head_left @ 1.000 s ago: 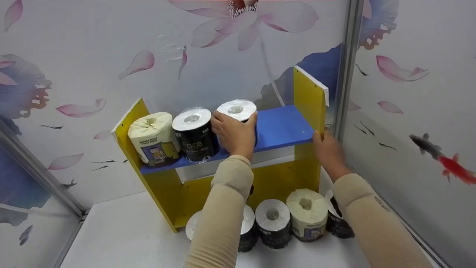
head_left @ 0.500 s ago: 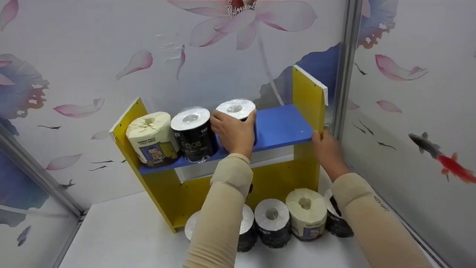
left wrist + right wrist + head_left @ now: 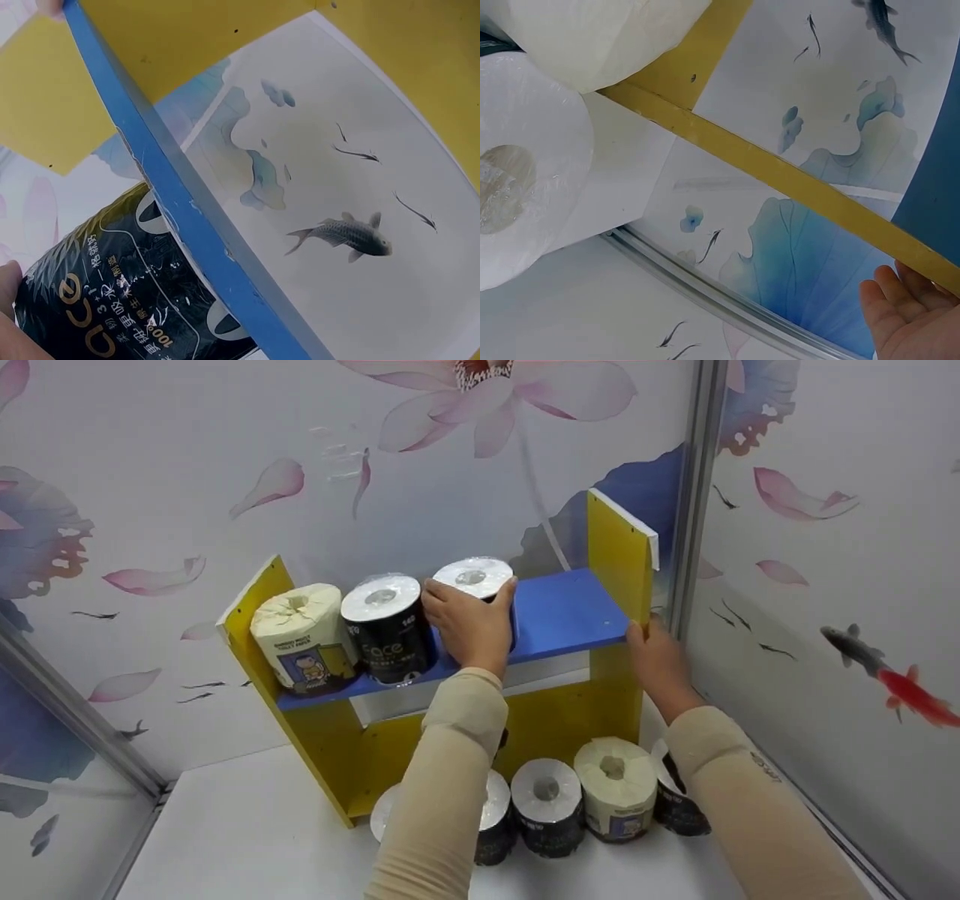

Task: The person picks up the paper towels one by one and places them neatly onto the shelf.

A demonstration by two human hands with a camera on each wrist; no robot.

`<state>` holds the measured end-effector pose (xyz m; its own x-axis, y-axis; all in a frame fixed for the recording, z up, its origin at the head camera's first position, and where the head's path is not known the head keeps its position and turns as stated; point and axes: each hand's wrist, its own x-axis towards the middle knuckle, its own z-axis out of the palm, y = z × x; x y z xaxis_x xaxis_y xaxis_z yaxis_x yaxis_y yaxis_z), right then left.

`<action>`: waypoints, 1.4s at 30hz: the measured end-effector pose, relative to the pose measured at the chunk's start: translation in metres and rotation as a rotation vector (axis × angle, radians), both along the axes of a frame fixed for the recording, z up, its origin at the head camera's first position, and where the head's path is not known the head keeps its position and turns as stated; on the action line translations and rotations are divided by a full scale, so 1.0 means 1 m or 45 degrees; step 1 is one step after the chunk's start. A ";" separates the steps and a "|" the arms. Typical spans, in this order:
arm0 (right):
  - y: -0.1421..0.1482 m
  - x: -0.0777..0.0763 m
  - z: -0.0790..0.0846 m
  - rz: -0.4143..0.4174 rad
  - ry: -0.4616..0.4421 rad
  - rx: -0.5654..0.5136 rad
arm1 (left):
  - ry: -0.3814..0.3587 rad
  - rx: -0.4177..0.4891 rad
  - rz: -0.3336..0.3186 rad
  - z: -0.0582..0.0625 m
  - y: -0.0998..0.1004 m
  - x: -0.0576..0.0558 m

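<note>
My left hand (image 3: 472, 622) holds a toilet roll in black wrapping, its white top (image 3: 472, 576) showing, on the blue upper board (image 3: 566, 611) of a yellow-and-blue shelf. In the left wrist view, the roll's black printed side (image 3: 127, 292) stands by the blue board edge (image 3: 202, 225). My right hand (image 3: 660, 664) grips the front edge of the shelf's right yellow panel (image 3: 622, 562), thumb at the front and fingers on the outer side. In the right wrist view, the fingers (image 3: 889, 300) lie against that panel (image 3: 780, 176). Left of the held roll stand a black roll (image 3: 390, 637) and a cream-wrapped roll (image 3: 306, 641).
Several more rolls stand on the white table (image 3: 247, 825) before the shelf, among them a black one (image 3: 551, 829), a cream one (image 3: 619, 795) and another black one (image 3: 681, 806) partly behind the right sleeve. Printed wall panels (image 3: 187, 472) enclose the back and sides.
</note>
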<state>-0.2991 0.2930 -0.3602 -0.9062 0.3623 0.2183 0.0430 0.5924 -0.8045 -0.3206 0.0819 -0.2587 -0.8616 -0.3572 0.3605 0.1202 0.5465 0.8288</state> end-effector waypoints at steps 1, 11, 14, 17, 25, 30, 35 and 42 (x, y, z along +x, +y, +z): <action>0.000 -0.001 0.000 0.001 0.004 0.005 | 0.006 -0.001 -0.004 0.000 0.000 0.000; -0.004 -0.001 0.002 -0.013 -0.008 -0.013 | 0.047 -0.086 -0.015 -0.001 -0.005 0.001; -0.004 -0.001 0.003 -0.010 -0.005 -0.008 | 0.089 -0.105 -0.023 -0.002 -0.006 0.002; -0.004 -0.002 0.003 -0.013 -0.004 0.005 | 0.145 -0.144 -0.028 -0.004 -0.007 0.003; -0.002 0.000 0.005 0.003 -0.010 -0.004 | 0.277 -0.269 -0.078 -0.011 -0.008 0.011; 0.000 0.000 0.004 0.003 -0.015 0.001 | 0.326 -0.285 -0.149 -0.020 -0.010 0.019; 0.000 0.001 0.003 -0.007 -0.035 0.028 | 0.373 -0.289 -0.199 -0.031 -0.013 0.027; 0.001 0.001 0.002 -0.003 -0.059 0.034 | 0.399 -0.289 -0.242 -0.048 -0.020 0.038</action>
<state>-0.2979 0.2944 -0.3580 -0.9147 0.3587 0.1860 0.0808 0.6134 -0.7856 -0.2824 0.0617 -0.3066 -0.7409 -0.0842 0.6663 0.4629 0.6548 0.5974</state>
